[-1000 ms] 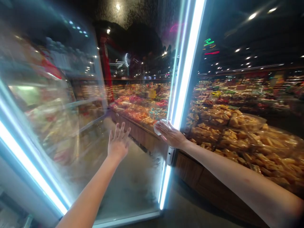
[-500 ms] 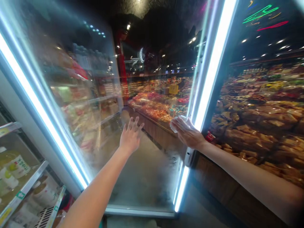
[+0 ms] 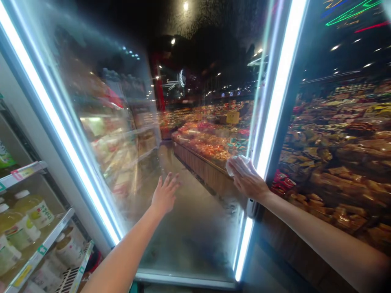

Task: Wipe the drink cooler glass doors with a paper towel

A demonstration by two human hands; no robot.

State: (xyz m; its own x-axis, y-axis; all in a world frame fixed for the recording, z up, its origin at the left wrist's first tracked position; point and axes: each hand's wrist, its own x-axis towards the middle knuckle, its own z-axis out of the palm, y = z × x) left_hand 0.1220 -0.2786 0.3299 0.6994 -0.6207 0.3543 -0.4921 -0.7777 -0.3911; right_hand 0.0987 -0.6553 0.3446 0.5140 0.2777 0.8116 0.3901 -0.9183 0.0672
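Note:
An open glass cooler door [image 3: 195,228] with lit edges stands in front of me, its pane fogged. My left hand [image 3: 165,194] lies flat on the pane with fingers spread. My right hand [image 3: 249,179] presses a white cloth [image 3: 232,163] against the glass near the door's lit right edge, fingers stretched over it.
Cooler shelves [image 3: 36,254] at the lower left hold bottles of yellow drink [image 3: 35,209] and tubs. Through and beyond the glass lie long store bins of packaged snacks [image 3: 336,162] and a floor aisle [image 3: 189,191]. The store ceiling is dark with small lights.
The view has swung left, bringing the cooler shelves into sight. My left hand has slid a little lower on the glass. My right hand stays on the cloth at the door's edge.

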